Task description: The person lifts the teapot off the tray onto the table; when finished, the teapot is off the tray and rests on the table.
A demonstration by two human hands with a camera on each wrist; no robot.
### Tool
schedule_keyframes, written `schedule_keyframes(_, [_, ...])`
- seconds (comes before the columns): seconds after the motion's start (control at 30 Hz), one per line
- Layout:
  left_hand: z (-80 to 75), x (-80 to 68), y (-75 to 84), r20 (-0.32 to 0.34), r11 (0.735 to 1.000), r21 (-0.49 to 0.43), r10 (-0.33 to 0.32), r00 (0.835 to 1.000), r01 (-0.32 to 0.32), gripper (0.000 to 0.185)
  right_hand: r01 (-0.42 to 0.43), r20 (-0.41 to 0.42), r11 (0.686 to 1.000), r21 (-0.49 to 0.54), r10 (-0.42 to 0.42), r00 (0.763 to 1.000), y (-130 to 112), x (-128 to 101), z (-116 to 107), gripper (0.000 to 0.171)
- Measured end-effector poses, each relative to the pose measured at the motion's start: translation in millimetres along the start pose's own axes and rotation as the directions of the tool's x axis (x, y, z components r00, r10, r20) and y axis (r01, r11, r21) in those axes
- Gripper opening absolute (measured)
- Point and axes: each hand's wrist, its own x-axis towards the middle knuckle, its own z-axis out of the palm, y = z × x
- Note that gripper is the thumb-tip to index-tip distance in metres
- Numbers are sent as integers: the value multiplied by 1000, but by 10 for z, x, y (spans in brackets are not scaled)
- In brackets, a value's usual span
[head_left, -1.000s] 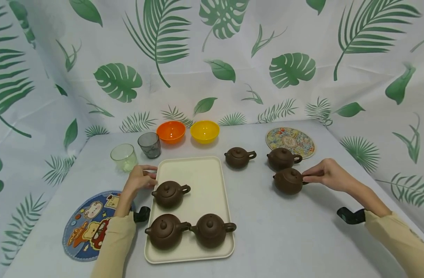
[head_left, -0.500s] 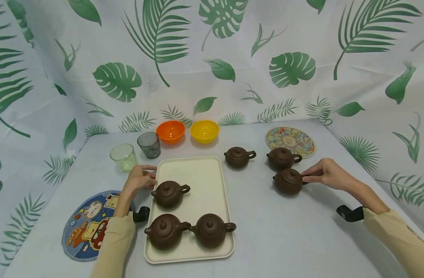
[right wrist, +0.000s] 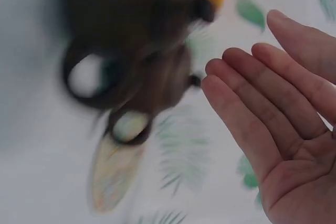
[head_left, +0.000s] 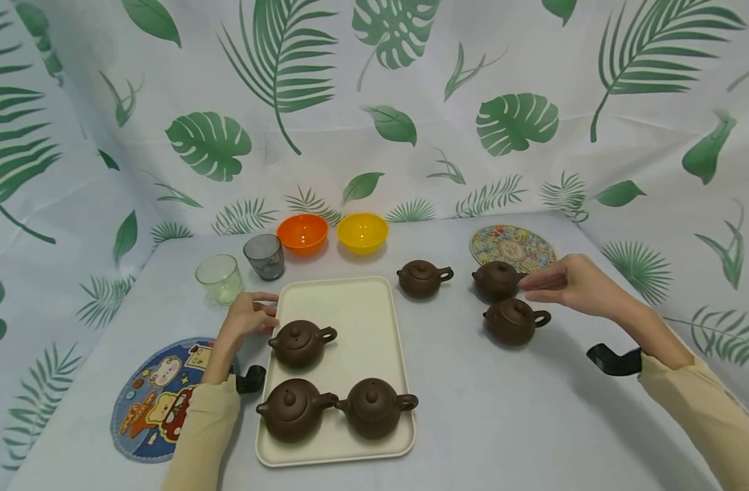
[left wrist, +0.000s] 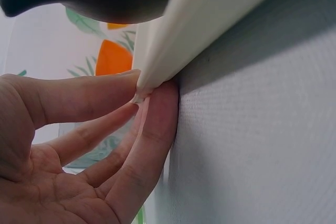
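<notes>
My left hand (head_left: 247, 318) pinches the left rim of a cream tray (head_left: 344, 300); the left wrist view has the thumb on top of the tray's edge and a finger beneath it. Three dark brown teapots stand on the tray: one teapot (head_left: 299, 344) at mid-left, another teapot (head_left: 293, 410) at front left, a third teapot (head_left: 373, 409) at front right. My right hand (head_left: 577, 286) holds nothing, its fingers extended above the handle side of a brown teapot (head_left: 511, 324) on the table. Behind that one sits a similar teapot (head_left: 494, 281), its handle partly covered by the fingertips.
Another brown teapot (head_left: 420, 279) stands right of the tray's far corner. At the back are an orange bowl (head_left: 302, 235), a yellow bowl (head_left: 362, 235), a grey glass (head_left: 265, 258) and a greenish glass (head_left: 219, 279). A patterned round mat (head_left: 534, 249) lies back right, a blue mat (head_left: 147, 402) left.
My right hand has let go of the nearer teapot's handle and moved up and slightly left toward the teapot behind it. The left hand and the tray have stayed in place.
</notes>
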Motion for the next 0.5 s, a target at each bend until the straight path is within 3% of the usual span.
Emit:
schedule_keyframes(0.2, [1, 4, 5, -3, 1000, 7, 5, 1000, -5, 50, 113, 27, 994, 9, -114, 993, -362, 321, 221, 20])
schedule_keyframes(0.37, [1, -7, 3, -11, 1000, 1, -5, 1000, 5, 50, 174, 129, 978, 112, -188, 974, -690, 663, 602, 23])
schedule_keyframes(0.5, [11, -10, -5, -7, 1000, -9, 2, 1000, -2, 49, 241, 157, 960, 142, -262, 952, -960, 890, 949, 24])
